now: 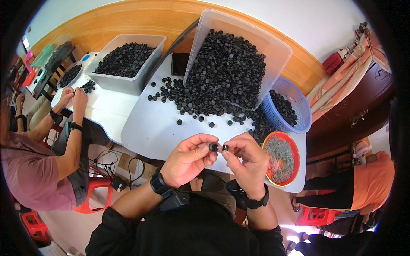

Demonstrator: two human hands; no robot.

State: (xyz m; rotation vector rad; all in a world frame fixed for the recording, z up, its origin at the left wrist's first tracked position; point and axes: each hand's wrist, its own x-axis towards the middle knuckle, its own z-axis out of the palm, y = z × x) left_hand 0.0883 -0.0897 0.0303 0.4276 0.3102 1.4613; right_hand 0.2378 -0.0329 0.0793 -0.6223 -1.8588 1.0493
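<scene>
Just past the near edge of the white table [145,128], my hands meet over my lap. My left hand [183,160] pinches a small round black cap [213,146] between thumb and fingertips. Close beside it, my right hand [250,162] grips a smaller black piece [225,147] by its fingertips. Whether the two pieces touch is too small to tell. Beyond my hands, loose black caps [179,122] lie scattered, spreading from a tipped clear plastic bin [277,47] full of them.
At right, a blue basket [305,117] holds more caps, near a red bowl [295,170] of thin silvery metal pieces. A dark phone [180,64] lies by the bin. Leftward, another person [38,179] handles caps near a second bin [124,85]. Cables [115,170] run below.
</scene>
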